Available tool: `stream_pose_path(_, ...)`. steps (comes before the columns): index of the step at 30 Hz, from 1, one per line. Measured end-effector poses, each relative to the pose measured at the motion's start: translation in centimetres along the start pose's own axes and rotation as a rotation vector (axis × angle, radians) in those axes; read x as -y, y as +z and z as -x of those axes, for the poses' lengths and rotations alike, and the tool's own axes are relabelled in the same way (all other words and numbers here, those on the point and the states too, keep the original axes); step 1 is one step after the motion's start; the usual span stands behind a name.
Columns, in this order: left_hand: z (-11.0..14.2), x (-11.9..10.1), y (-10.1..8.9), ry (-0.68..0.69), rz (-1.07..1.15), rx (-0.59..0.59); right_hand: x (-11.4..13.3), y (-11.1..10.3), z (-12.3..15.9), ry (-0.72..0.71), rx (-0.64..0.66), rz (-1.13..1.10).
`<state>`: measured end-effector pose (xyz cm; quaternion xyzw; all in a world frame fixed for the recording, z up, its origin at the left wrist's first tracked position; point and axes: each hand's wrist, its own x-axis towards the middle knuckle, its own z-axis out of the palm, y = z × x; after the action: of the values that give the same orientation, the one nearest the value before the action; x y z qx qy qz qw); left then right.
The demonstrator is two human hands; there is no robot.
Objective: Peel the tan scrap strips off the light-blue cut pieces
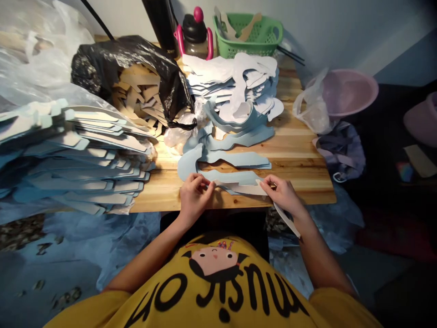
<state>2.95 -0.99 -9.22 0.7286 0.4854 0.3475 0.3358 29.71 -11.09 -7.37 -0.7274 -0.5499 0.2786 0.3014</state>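
My left hand (pixel 193 193) and my right hand (pixel 282 193) both pinch a curved, light blue cut-out piece with a pale underside (pixel 239 186) at the near edge of the wooden table (pixel 300 164). Each hand's fingers are closed on one end of it. A thin pale strip (pixel 287 221) hangs down from under my right hand past the table edge. Just beyond lie more curved blue pieces (pixel 235 159), stacked loosely. Farther back sits a heap of white and blue cut-outs (pixel 235 84).
A tall stack of blue-edged flat pieces (pixel 82 157) fills the left side. A black plastic bag with brown cardboard shapes (pixel 136 82) stands behind it. At the back are a green basket (pixel 249 34) and a dark bottle with pink handles (pixel 194 32). A pink basin (pixel 348 91) sits to the right.
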Motion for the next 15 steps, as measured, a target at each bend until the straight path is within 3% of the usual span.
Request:
stream_pose_path(8, -0.45, -0.11, -0.09, -0.018, -0.014, 0.034, 0.13, -0.47, -0.40, 0.043, 0.053, -0.035)
stream_pose_path(15, -0.50, 0.01, -0.23, 0.025, -0.095, 0.038, 0.23, -0.34, -0.76, -0.044, 0.038, 0.129)
